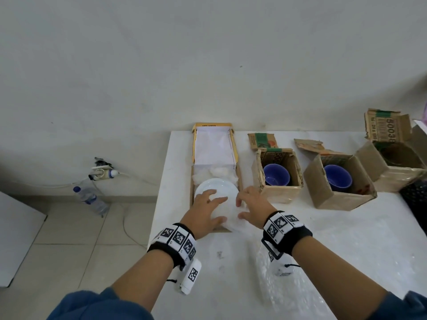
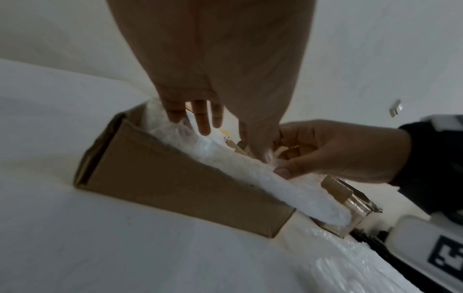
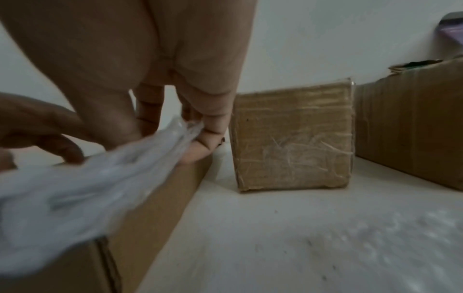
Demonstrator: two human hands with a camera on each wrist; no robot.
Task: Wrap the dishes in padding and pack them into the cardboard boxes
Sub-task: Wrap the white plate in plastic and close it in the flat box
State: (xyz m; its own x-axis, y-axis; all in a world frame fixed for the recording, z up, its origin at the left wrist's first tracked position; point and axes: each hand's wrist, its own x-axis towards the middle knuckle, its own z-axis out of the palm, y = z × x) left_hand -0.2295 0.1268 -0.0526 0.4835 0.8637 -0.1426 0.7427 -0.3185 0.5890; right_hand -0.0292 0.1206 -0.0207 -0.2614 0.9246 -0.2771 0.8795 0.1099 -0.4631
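Left hand (image 1: pixel 205 210): fingers (image 2: pixel 204 121) spread and laid flat over the bubble-wrapped plate (image 1: pixel 217 192), thumb at its near edge. Seems a steadying press, keeping the bundle from tipping as it goes in.

Right hand (image 1: pixel 250 205): fingers (image 3: pixel 198 152) curled, pinching the loose edge of the bubble wrap (image 3: pixel 75 190) at the plate's right side, just inside the box wall. Likely tucking the flap so the wrap stays closed.

Plate sits in the near end of the long open box (image 1: pixel 240 181), at the table's (image 1: pixel 323 239) left edge. White stuffing (image 1: pixel 215 173) lies touching it on the far side, probably a buffer; the lid stands open behind, lined white.

To the right, well apart: two smaller cardboard boxes, each holding a blue bowl (image 1: pixel 276 174) (image 1: pixel 337 180), unwrapped as far as can be seen. A third open box (image 1: pixel 392 162) further right; contents dark, can't tell.

More bubble wrap (image 1: pixel 288 285) lies on the table beneath the right wrist. Plastic bottle (image 1: pixel 91 199) on the floor, left.
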